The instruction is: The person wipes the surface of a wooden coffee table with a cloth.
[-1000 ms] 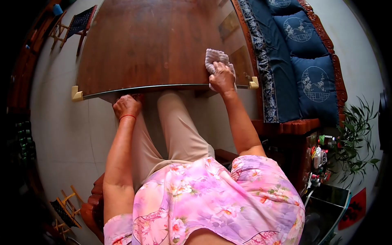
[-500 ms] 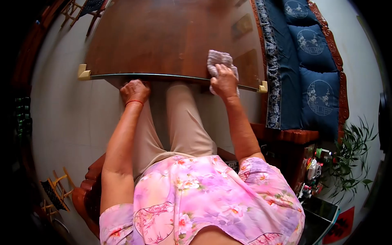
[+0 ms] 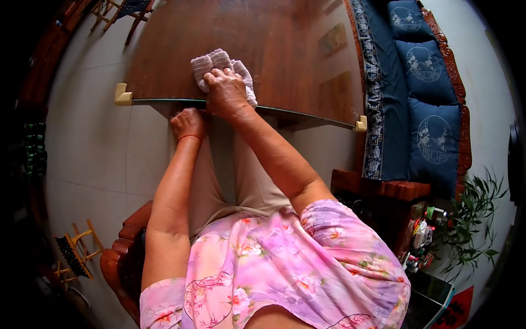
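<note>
A glass-topped brown table (image 3: 285,66) spans the upper middle of the head view. My right hand (image 3: 226,92) presses a bunched pale pink cloth (image 3: 205,63) onto the tabletop close to its near edge, with the fingers over the cloth. Just left of it and lower, my left hand (image 3: 188,124) is closed at the table's near edge, a thin red band round its wrist. What the left fingers hold, if anything, is hidden. Cream guards cover the near left corner (image 3: 123,95) and near right corner (image 3: 361,124).
Right of the table stands a carved wooden sofa with blue cushions (image 3: 434,129). A leafy plant (image 3: 471,219) and small items (image 3: 422,236) are at lower right. Folding stools stand at upper left (image 3: 131,10) and lower left (image 3: 76,252). A wooden chair (image 3: 123,257) is beside me.
My right hand has moved left across the tabletop with the cloth, from near the right corner to beside my left hand. The left hand remains at the table edge.
</note>
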The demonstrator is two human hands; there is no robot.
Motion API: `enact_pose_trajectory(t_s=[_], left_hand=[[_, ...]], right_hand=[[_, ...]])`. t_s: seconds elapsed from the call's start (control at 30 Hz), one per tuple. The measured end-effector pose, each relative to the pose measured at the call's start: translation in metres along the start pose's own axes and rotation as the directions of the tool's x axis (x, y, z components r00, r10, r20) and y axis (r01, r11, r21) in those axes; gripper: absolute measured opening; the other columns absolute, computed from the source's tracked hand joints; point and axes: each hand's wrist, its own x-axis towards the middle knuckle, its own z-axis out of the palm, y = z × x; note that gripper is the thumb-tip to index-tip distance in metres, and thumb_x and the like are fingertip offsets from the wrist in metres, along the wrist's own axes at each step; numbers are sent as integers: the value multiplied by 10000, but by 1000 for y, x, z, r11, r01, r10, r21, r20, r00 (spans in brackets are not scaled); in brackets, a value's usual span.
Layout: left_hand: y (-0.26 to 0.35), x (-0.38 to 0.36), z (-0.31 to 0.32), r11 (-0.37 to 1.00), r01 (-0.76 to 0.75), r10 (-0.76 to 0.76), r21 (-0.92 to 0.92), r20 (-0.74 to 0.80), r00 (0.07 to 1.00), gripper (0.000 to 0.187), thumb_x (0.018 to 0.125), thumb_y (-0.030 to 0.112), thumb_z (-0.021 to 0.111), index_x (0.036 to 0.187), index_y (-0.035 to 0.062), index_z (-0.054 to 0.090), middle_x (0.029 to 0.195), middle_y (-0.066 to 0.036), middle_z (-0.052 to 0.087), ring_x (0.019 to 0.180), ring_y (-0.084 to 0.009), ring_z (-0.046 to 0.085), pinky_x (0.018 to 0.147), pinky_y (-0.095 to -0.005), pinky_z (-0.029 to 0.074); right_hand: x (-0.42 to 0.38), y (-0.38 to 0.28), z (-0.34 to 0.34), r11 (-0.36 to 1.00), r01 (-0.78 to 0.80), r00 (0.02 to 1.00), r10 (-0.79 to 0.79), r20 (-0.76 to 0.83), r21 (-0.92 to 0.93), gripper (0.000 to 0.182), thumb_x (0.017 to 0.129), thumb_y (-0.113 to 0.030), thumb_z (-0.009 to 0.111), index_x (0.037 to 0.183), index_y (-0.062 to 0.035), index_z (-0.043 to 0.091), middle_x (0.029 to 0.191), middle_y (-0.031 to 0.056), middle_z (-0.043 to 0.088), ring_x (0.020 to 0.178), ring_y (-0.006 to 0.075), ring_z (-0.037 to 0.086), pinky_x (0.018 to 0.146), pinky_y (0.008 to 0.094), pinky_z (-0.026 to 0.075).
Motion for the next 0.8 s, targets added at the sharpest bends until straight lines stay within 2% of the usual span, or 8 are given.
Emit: enact_pose_trajectory(t_s=[0.07, 0.17, 0.3, 0.4, 0.5, 0.6, 0.7, 0.8], left_hand=[[1, 2, 0, 1000, 25, -25, -9, 25, 999, 481, 804, 525, 499, 803, 107, 737, 863, -142, 696, 864, -308, 669, 766, -392, 498], [3, 0, -4, 996, 68, -71, 58, 53, 996, 525, 806, 560, 481, 845, 101, 733, 892, -146, 695, 888, -293, 668, 775, -385, 498], [11, -14, -28, 997, 47, -52, 58, 94, 994, 404, 801, 412, 556, 919, 57, 708, 942, -168, 685, 927, -306, 659, 801, -403, 507], [6, -8, -15, 997, 27, -32, 78, 65, 997, 400, 800, 401, 550, 917, 52, 707, 944, -173, 682, 925, -310, 657, 803, -409, 508], [9, -12, -15, 997, 3, -6, 78, 37, 999, 400, 801, 394, 541, 913, 47, 706, 947, -177, 680, 928, -316, 655, 805, -412, 508], [8, -12, -9, 996, -13, 13, 88, 3, 1000, 406, 810, 405, 524, 900, 54, 709, 947, -175, 680, 923, -317, 655, 802, -417, 506], [10, -13, -6, 993, -30, 32, 114, -15, 999, 408, 813, 416, 532, 900, 59, 710, 946, -175, 680, 917, -315, 658, 804, -416, 506], [12, -13, -10, 995, -31, 30, 91, 6, 1000, 407, 817, 421, 539, 904, 63, 711, 953, -175, 679, 912, -313, 660, 801, -412, 508]], right_hand=[[-12, 15, -1, 993, 57, 996, -48, -81, 107, 394, 598, -165, 715, 979, -91, 646, 1063, 86, 606, 1049, 276, 554, 865, 414, 438], [-41, 53, -8, 998, 56, 991, -55, -120, 7, 448, 599, -102, 690, 1043, -86, 630, 1129, 84, 599, 1066, 279, 556, 884, 417, 444], [-89, 109, -48, 975, -201, 979, 197, -46, -99, 478, 658, -84, 625, 1133, -119, 590, 1230, 78, 569, 1150, 264, 528, 965, 390, 436], [-125, 159, -66, 923, -341, 940, 338, -45, -177, 497, 706, -151, 578, 1201, -103, 563, 1293, 98, 537, 1188, 272, 505, 1001, 389, 409], [-161, 207, -78, 874, -422, 906, 401, -131, -241, 501, 683, -161, 575, 1175, -68, 577, 1249, 126, 559, 1133, 296, 537, 982, 387, 421], [-189, 246, -93, 803, -552, 834, 533, -142, -226, 506, 693, -160, 530, 1181, -31, 565, 1227, 162, 562, 1103, 322, 548, 971, 400, 421], [-204, 265, -98, 769, -616, 787, 589, -186, -171, 499, 690, -167, 530, 1174, -59, 577, 1209, 149, 577, 1077, 321, 560, 962, 397, 425], [-200, 253, -89, 803, -551, 834, 514, -203, -229, 502, 684, -175, 548, 1175, -75, 582, 1200, 123, 585, 1067, 307, 565, 962, 388, 428]])
